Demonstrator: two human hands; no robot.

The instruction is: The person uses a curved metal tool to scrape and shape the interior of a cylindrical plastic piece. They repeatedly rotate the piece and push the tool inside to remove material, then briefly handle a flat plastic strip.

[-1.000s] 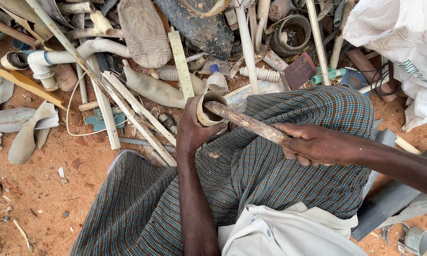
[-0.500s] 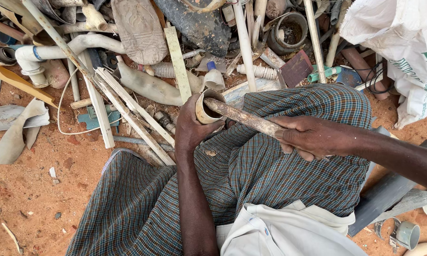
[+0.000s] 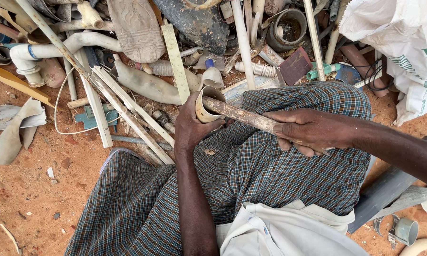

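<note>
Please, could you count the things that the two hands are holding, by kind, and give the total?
Pipe ring, in the left hand: 1
Stick, in the right hand, its end in the ring: 1
Total: 2

I see a rough, dirt-caked brown rod [image 3: 244, 116], wood or rusted metal, I cannot tell which, poked into a short, matt beige plastic pipe collar [image 3: 207, 105], scuffed and dusty. The checked green-and-brown wrap [image 3: 270, 175] looks like soft woven cotton. The bent white plastic pipe [image 3: 62, 47] is dull and grimy, the white woven sack [image 3: 393, 42] slightly shiny, the red ground [image 3: 28, 189] gritty.
</note>
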